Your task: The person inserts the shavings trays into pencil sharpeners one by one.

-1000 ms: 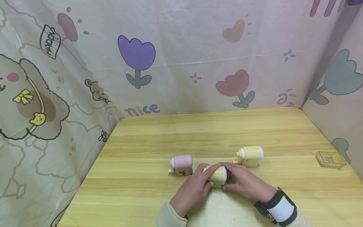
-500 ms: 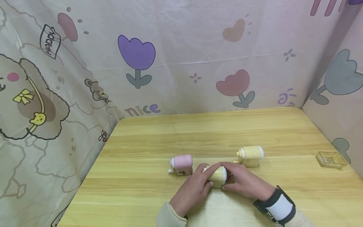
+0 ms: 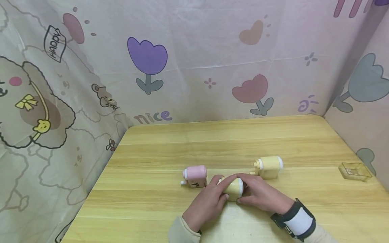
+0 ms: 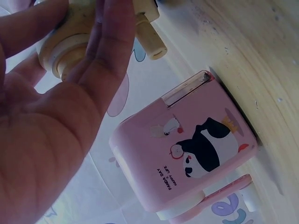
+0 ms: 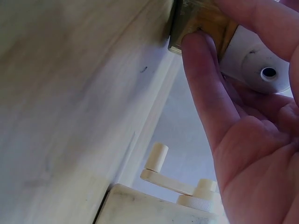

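In the head view a yellow hand-crank pencil sharpener stands on the table between both hands. My left hand grips its crank side, thumb toward me and fingers over the top. At its white-rimmed end my right hand holds on with thumb and fingers. The right wrist view shows a fingertip against the amber lower part, beside the white face with its round pencil hole. A pink pencil sharpener with a panda print is just left of my left hand.
A second yellow pencil sharpener stands behind my right hand, its crank close by in the right wrist view. Toward the table's right edge lies a clear yellowish tray. Printed cloth hangs behind the table.
My right wrist has shifted very slightly left. Both hands stay on the yellow pencil sharpener, and the other things have not moved.
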Action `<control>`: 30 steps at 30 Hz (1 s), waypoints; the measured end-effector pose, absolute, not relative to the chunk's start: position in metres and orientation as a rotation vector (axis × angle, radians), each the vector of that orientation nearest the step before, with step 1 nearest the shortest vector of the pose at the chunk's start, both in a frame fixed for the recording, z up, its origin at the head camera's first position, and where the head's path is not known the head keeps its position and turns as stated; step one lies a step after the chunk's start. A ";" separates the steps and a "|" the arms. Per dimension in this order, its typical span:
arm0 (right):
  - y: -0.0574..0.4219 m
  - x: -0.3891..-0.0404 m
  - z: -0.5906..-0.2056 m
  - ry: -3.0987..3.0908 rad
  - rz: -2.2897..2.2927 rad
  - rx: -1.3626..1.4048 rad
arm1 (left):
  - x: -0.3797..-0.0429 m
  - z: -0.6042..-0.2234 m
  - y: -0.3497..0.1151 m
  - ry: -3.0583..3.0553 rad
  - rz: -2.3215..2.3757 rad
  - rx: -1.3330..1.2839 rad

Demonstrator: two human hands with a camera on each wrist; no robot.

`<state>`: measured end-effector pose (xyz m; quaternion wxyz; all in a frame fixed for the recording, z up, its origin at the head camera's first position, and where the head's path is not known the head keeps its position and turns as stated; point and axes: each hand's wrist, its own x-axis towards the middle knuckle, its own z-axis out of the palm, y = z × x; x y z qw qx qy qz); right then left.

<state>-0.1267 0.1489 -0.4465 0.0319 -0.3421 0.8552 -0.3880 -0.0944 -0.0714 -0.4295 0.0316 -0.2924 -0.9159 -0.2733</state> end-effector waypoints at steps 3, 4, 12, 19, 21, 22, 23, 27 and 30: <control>0.149 -0.126 -0.446 2.626 -1.200 -1.048 | -0.094 -0.430 -0.071 -2.827 -0.847 -0.900; 0.149 -0.126 -0.446 2.624 -1.200 -1.044 | -0.095 -0.430 -0.071 -2.828 -0.848 -0.899; 0.149 -0.127 -0.447 2.636 -1.191 -1.033 | -0.094 -0.430 -0.071 -2.823 -0.854 -0.900; 0.149 -0.127 -0.447 2.660 -1.165 -1.035 | -0.095 -0.430 -0.070 -2.823 -0.859 -0.902; 0.150 -0.126 -0.447 2.671 -1.155 -1.030 | -0.095 -0.430 -0.070 -2.820 -0.855 -0.902; 0.150 -0.126 -0.447 2.675 -1.151 -1.028 | -0.095 -0.430 -0.070 -2.820 -0.854 -0.902; 0.150 -0.126 -0.447 2.680 -1.147 -1.026 | -0.095 -0.430 -0.069 -2.819 -0.852 -0.902; 0.150 -0.126 -0.447 2.696 -1.137 -1.033 | -0.094 -0.429 -0.069 -2.819 -0.857 -0.902; 0.149 -0.127 -0.447 2.694 -1.139 -1.037 | -0.094 -0.428 -0.070 -2.819 -0.866 -0.900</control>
